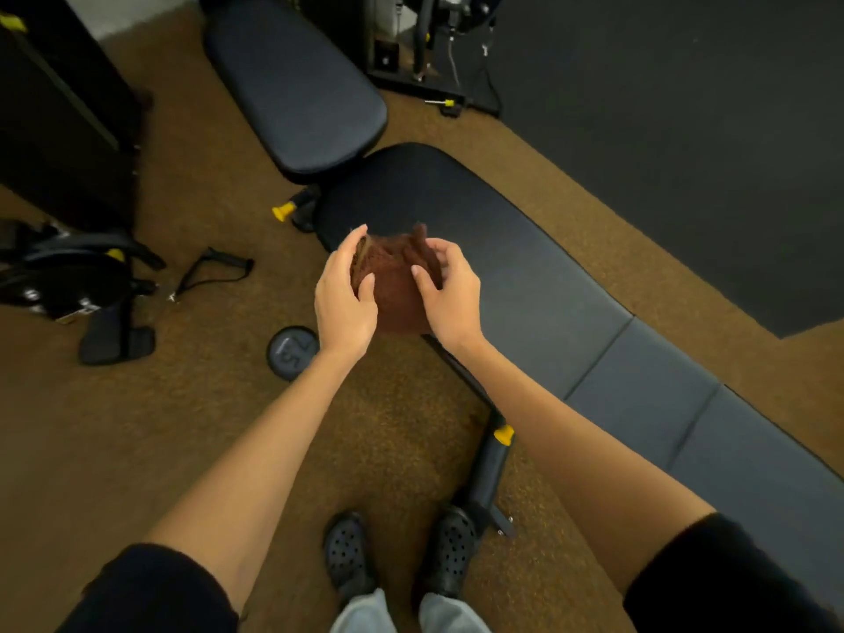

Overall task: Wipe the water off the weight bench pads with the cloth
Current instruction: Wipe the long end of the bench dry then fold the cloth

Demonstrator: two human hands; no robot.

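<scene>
Both forearms extend forward, bare to the elbow, dark sleeves above. Left hand (343, 300): fingers curled, thumb forward, gripping the left side of the cloth (393, 285). Right hand (450, 291): fingers curled over the cloth's right side, thumb pressed on its face. Hands close together, wrists angled inward, held above the bench (525, 267) edge.

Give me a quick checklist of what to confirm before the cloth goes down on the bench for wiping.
1. Cloth in hand: ok, left hand and right hand both grip it.
2. Cloth flattened for wiping: not ok, it is bunched.
3. Cloth touching the long bench pad: cannot tell.
4. Water visible on that pad: cannot tell, dark surface.
5. Second bench pad unobstructed: ok.
</scene>
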